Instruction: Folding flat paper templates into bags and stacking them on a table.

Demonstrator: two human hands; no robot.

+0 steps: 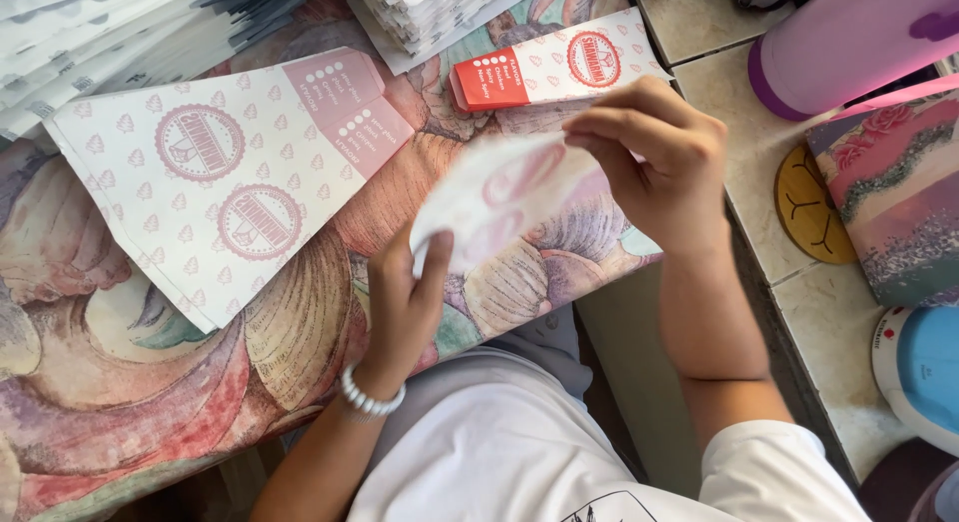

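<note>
The desk [130,382] under both hands carries a cloth printed with large shells in pinks, greens and browns. Up and to the left of the hands lies a fan of flat paper wrappers [215,177], white with small pink motifs, round pink stamps and a pink panel at one corner; these look not yet folded. Beyond them, at the far edge, stand two tall stacks of flat sheets [120,32], and another stack [430,7] sits straight ahead of the hands. Just above the right hand lies one folded wrapper [554,72], narrow, with a red end panel, apparently finished. So by my reading one piece is done, one is in hand, and many remain.

The paper wrapper in hand [499,187] is blurred, held in the air between the hands over the desk edge. The left hand [400,302] pinches its lower corner between thumb and fingers; the right hand [654,162] pinches its upper edge with bent fingertips.

To the right of the right hand stands a purple bottle [839,42], its contents hidden, beside a round wooden coaster [809,207].
</note>
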